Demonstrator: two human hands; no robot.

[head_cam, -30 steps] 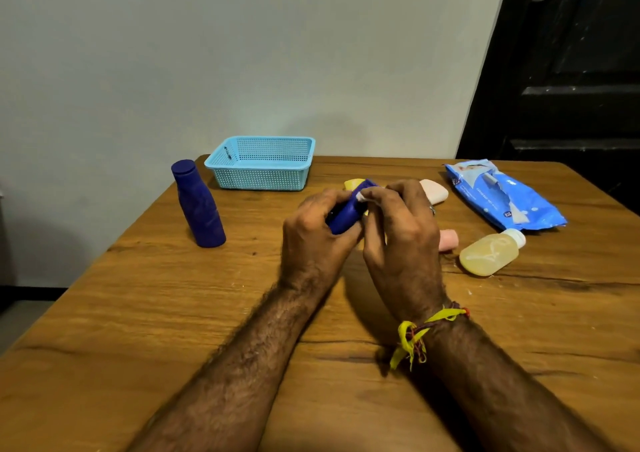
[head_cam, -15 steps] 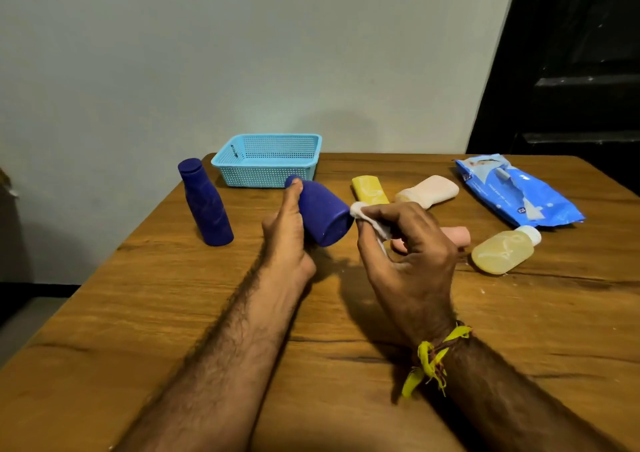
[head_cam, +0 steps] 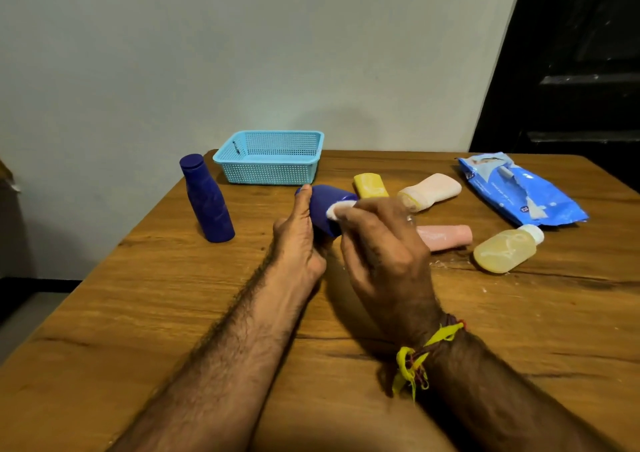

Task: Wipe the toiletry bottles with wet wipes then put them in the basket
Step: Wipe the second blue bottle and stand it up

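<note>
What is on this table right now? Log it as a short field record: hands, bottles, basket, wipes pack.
left hand: holds the small blue bottle off the table
right hand: presses a white wipe against that bottle
tall blue bottle: upright, left of the basket
basket: light blue, at the far edge, no bottle seen inside
lying bottles: yellow one, cream one, pink one, clear yellowish one
wipes pack: blue, far right
table: wooden

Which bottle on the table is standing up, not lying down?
The tall dark blue bottle, left of the basket, stands upright on its base. The yellow, cream and pink ones lie flat.
</note>
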